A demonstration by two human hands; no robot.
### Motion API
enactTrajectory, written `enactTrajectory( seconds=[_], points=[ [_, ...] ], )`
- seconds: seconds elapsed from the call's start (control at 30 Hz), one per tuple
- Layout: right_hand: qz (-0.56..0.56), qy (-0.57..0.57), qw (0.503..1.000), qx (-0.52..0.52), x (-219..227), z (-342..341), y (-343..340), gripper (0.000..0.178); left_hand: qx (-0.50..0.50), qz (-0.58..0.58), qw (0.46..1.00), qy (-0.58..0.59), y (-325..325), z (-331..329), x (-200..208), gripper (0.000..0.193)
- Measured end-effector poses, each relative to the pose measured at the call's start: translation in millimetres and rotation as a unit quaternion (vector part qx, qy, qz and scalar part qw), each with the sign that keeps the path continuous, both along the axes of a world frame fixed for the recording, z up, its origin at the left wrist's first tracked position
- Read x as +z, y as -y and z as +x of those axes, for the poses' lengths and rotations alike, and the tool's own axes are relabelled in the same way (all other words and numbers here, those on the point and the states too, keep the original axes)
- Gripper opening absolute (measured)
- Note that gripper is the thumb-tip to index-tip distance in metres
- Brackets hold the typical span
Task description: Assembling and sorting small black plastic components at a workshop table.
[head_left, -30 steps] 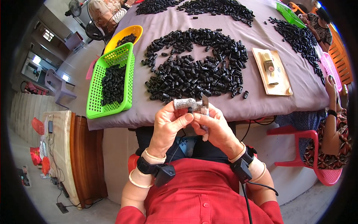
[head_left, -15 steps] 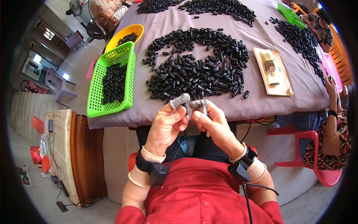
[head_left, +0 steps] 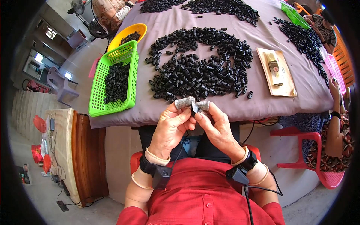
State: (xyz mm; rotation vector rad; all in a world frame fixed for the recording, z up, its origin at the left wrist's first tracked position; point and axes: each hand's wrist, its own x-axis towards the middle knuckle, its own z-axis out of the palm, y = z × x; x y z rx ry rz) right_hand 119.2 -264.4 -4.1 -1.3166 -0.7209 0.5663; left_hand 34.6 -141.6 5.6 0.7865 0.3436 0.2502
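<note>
Both my hands meet fingertip to fingertip just in front of the near table edge. Grey covers wrap the index fingertips. My left hand is closed in a pinch on a small black part, mostly hidden by the fingers. From the right, my right hand pinches close against it; what lies between its finger and thumb is too small to make out. Beyond the fingers, a large pile of short black cylindrical parts spreads over the cloth-covered table.
At the left stand a green basket and a yellow bowl, both holding black parts. A cardboard piece with a small device lies right of the pile. Other people sit around the table; a pink chair stands at the right.
My hands have come together, the right fingertips now touching the left ones at the black part. Before, a small gap lay between them.
</note>
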Motion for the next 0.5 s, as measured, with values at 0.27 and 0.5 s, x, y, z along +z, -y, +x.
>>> enactTrajectory(
  seconds=[0.27,0.5],
  points=[
    [-0.029,0.056,0.998,-0.011,2.1,1.2,0.7,0.015,-0.014,-0.024,0.999,0.026,-0.8,1.5,-7.6,0.018],
    [-0.045,0.010,0.998,0.035,2.4,1.2,1.7,0.017,-0.022,-0.019,0.999,0.020,-6.5,-5.7,-11.4,0.021]
  ],
)
